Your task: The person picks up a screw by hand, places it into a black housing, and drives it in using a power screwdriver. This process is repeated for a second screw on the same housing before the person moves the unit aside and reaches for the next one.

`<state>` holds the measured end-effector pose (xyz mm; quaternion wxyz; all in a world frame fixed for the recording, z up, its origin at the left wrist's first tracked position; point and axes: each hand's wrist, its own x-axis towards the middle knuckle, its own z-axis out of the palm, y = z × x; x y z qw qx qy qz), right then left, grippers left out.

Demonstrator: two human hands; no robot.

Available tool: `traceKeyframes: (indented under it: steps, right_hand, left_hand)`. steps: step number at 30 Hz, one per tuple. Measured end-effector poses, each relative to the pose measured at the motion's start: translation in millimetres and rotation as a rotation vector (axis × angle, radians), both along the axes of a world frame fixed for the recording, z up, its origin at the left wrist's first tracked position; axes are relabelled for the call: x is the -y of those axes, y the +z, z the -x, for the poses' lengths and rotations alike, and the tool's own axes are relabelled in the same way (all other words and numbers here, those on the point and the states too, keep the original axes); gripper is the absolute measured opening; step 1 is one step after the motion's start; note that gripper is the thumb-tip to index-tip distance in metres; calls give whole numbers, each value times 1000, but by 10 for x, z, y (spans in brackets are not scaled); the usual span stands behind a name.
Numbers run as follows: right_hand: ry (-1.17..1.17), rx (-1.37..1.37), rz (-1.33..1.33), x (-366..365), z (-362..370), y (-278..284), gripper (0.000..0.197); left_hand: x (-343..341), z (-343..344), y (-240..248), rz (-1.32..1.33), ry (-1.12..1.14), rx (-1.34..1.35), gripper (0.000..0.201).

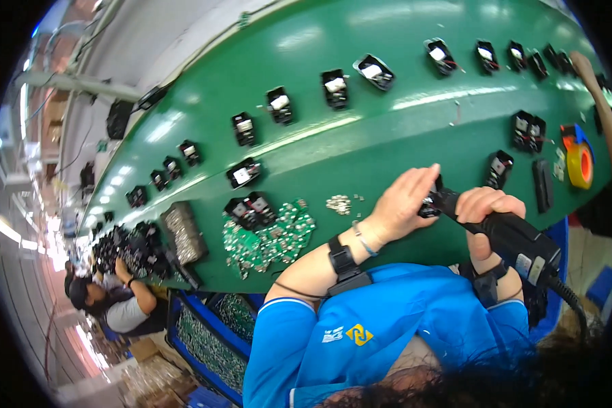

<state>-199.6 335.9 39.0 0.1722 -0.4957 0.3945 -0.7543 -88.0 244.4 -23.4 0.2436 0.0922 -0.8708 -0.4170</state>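
Note:
In front of my chest, my left hand [402,205] is closed around a small black plastic housing [428,206], mostly hidden by the fingers. My right hand [484,209] grips a black corded electric screwdriver [520,241] that lies tilted, its nose [446,200] against or just beside the housing. From the tool's rear end a thick black cable [570,299] runs down. Just beyond my right hand sits another black housing with parts inside [499,168]. To the left of my left hand lies a little heap of small metal parts [338,204].
Green circuit boards [268,238] are piled on the green table [387,122], with two housings [250,209] at the pile. More housings [334,88] line the far side. Yellow tape [579,165] lies right. A co-worker [126,299] works far left; another person's arm [602,102] reaches in.

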Motion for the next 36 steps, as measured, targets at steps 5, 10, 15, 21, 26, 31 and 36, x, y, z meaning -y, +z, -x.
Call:
traceKeyframes:
  steps: [5, 10, 15, 21, 26, 31, 36]
  right_hand:
    - [-96, 235, 34, 18, 39, 323, 35]
    - [-54, 220, 328, -16, 309, 485, 44]
    - [-8, 311, 207, 148, 218, 334, 47]
    - [-16, 322, 189, 226, 204, 220, 45]
    - [-29, 324, 158, 242, 212, 165, 46]
    - [24, 377, 99, 256, 216, -10, 47]
    - [6, 425, 65, 336, 46, -41, 46]
  left_hand:
    - [129, -80, 140, 19, -19, -11, 74]
    - [955, -417, 436, 184, 219, 143, 78]
    - [1926, -546, 294, 260, 347, 234, 89]
    - [2262, -474, 0, 363, 388, 380, 88]
    - [2283, -582, -46, 559, 450, 362, 88]
    - [1775, -739, 290, 556, 240, 289, 38]
    - [858, -845, 139, 262, -59, 282, 18]
